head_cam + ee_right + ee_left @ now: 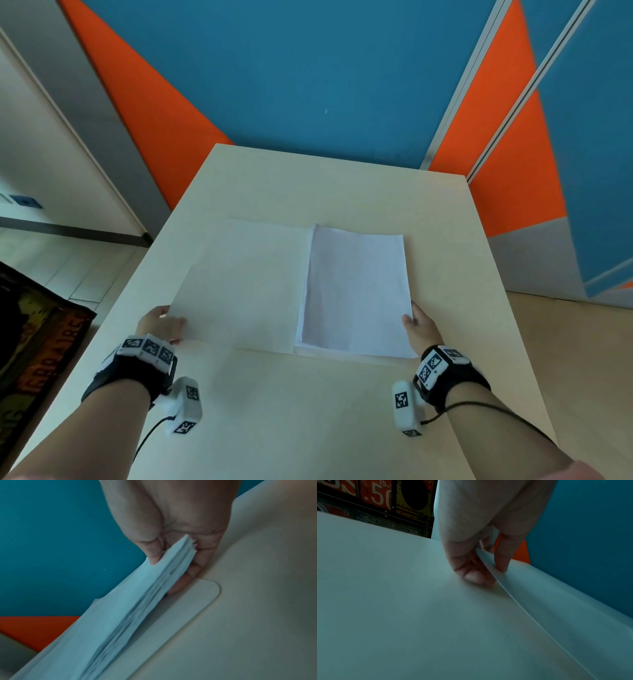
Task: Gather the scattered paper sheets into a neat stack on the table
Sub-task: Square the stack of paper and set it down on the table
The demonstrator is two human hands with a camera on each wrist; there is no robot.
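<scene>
Your right hand (pixel 419 327) grips the stack (pixel 356 291) at its near right corner, and your left hand (pixel 161 323) pinches the loose sheet (pixel 239 284) lying left of it. Slide that sheet across flat, and line up the near edges before letting go.

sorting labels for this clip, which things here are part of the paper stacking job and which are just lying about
Part of the job:
- stack of sheets, gripped at its near right corner by the right hand
- single sheet, its near left corner pinched by the left hand
- table

Just lying about:
- printed mat on the floor to the left
- blue and orange wall panels
</scene>
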